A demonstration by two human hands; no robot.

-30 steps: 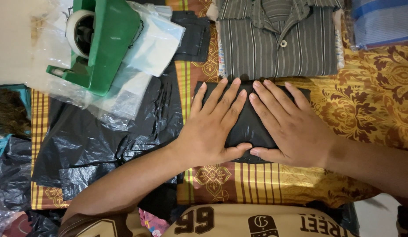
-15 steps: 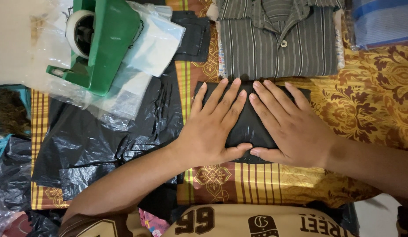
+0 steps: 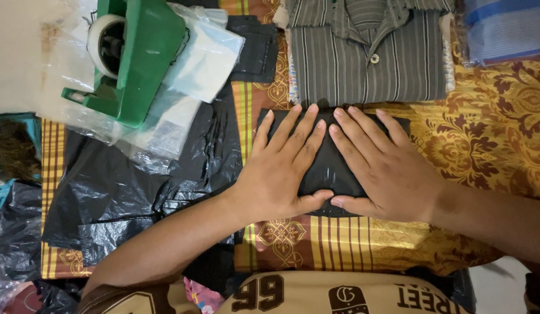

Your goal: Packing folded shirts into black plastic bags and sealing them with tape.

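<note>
Black parcel, under both flat hands

Two bare forearms, no watch or rings, left hand and right hand with short plain nails, below them a beige shirt with dark printed lettering and a round emblem, brown sleeve edge at lower left

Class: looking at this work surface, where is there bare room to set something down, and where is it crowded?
Bare cloth lies right of the right hand, below the folded shirt. The left is crowded with black bags and a tape dispenser.
</note>
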